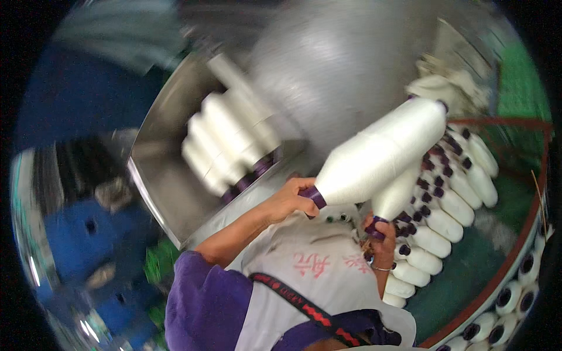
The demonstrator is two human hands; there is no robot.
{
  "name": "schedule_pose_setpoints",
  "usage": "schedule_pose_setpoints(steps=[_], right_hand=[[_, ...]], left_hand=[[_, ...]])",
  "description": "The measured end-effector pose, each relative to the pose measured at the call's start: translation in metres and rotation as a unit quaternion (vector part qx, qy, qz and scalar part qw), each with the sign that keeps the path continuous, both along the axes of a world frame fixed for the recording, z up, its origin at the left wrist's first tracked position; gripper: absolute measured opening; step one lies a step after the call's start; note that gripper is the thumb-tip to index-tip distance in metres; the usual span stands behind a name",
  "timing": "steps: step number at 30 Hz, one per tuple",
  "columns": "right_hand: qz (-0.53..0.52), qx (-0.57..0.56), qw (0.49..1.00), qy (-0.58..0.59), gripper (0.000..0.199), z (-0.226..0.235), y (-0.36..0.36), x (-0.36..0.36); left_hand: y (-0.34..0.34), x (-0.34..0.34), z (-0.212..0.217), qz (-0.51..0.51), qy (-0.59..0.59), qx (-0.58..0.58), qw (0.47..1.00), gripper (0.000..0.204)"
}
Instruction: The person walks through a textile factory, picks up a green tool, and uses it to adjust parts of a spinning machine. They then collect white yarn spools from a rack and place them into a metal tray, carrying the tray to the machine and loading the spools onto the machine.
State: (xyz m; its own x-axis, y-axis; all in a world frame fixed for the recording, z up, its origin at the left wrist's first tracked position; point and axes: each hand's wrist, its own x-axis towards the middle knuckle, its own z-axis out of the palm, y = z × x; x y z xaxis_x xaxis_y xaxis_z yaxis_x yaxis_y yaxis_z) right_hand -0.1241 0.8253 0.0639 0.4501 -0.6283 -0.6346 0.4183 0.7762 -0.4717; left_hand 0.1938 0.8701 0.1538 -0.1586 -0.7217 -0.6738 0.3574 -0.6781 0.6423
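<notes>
White thread wound tight on purple-ended bobbins fills the steel tray (158,175) at left, blurred. The left hand (291,199) is closed around the purple base of a large yarn cone (383,155), held up and tilted over the apron. It looks firm and fairly hefty, its windings likely easy to smudge or snag, so the bare base is the sound grip. The right hand (380,237) pinches a slimmer bobbin (395,196) by its base, beside the bobbin rows (451,199) in the round bin.
</notes>
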Motion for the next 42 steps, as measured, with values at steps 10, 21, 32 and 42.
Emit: schedule_pose_setpoints(steps=[10,21,32,42], right_hand=[[0.376,-0.16,0.912,-0.043,0.037,0.006,0.079,0.21],[0.48,-0.471,0.739,-0.047,0.062,-0.049,0.048,0.273],[-0.039,0.053,0.965,0.256,0.042,-0.319,-0.146,-0.187],[-0.534,0.02,0.845,0.011,0.054,-0.468,-0.397,-0.4]], left_hand=[[0.28,0.099,-0.061,0.452,-0.125,-0.011,0.883,0.041],[0.232,0.206,-0.174,0.066,-0.847,0.066,0.523,0.084],[-0.284,-0.184,-0.249,-0.171,-0.503,-0.276,0.801,0.04],[-0.553,-0.648,-0.417,-0.364,-0.513,-0.566,0.533,0.075]])
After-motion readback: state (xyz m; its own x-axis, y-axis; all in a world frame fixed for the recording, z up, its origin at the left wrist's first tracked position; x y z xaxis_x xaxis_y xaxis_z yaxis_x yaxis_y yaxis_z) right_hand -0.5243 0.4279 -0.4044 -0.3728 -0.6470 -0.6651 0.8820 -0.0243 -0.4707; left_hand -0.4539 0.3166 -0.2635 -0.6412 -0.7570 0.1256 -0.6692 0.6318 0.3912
